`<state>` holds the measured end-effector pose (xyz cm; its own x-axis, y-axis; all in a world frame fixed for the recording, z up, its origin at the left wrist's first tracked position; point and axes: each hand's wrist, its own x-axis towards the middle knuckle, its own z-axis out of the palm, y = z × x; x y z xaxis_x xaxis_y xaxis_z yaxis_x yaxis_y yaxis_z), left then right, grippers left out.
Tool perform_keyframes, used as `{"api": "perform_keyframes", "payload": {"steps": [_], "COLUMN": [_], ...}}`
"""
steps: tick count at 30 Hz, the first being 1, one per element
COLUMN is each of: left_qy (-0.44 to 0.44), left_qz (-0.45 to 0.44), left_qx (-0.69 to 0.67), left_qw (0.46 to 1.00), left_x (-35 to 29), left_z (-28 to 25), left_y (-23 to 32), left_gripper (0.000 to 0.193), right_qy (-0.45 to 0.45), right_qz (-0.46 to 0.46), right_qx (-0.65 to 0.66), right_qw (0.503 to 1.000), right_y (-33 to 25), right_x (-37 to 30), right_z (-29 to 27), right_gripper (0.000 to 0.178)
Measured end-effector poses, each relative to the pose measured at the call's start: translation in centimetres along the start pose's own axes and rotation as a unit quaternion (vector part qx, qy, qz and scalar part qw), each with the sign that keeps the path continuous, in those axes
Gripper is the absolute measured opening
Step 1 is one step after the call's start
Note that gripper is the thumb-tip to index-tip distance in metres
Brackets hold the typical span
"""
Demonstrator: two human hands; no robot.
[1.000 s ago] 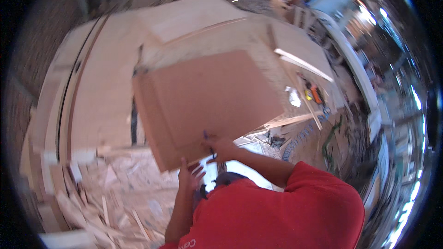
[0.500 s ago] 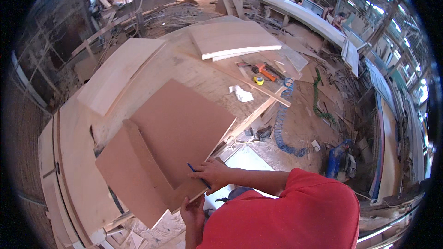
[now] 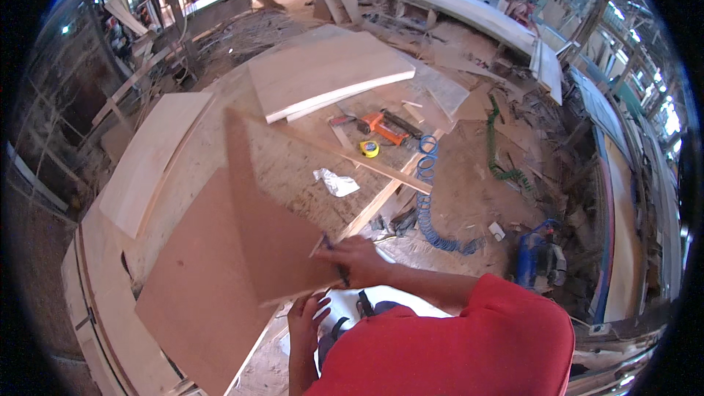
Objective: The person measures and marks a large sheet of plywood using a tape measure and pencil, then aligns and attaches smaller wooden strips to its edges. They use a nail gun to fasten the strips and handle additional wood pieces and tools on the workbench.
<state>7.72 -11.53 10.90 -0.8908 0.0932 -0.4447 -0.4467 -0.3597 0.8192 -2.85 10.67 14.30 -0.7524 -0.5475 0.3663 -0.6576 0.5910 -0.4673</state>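
Observation:
My right hand is closed around a dark blue pen and the near right corner of a brown board piece. That piece is tilted and blurred by motion; a narrow arm of it reaches toward the far left. Beneath it, a larger flat brown board lies on the worktable, partly covered. My left hand is just below the piece's near edge, with its fingers apart. Whether its fingertips touch the edge I cannot tell.
On the worktable are a crumpled white cloth, a yellow tape measure, an orange tool and a wooden strip. Pale panels lie at the back. A coiled blue hose hangs to the floor, by a blue cylinder.
The brown piece has been lifted and turned from lying on the larger board. My right hand moved slightly right and away from me with it; my left hand's fingers have spread.

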Motion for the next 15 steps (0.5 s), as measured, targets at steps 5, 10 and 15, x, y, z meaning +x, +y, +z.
{"api": "perform_keyframes", "payload": {"steps": [5,10,15], "left_qy": [0.07,0.113,0.184], "left_qz": [0.075,0.09,0.144], "left_qx": [0.255,0.35,0.505], "left_qw": [0.961,0.926,0.831], "left_x": [5.6,10.4,15.2], "left_z": [-0.7,-4.6,-6.3], "left_y": [-0.2,-1.9,-0.7], "left_gripper": [0.06,0.08,0.089], "right_qy": [0.07,0.084,0.089], "right_qz": [0.118,0.226,0.304], "right_qx": [-0.033,-0.118,-0.14], "right_qw": [0.99,0.963,0.938], "right_y": [3.8,6.9,12.2], "right_x": [0.5,0.5,2.5], "right_z": [-4.3,-6.6,-8.3], "right_gripper": [0.077,0.079,0.081]}}
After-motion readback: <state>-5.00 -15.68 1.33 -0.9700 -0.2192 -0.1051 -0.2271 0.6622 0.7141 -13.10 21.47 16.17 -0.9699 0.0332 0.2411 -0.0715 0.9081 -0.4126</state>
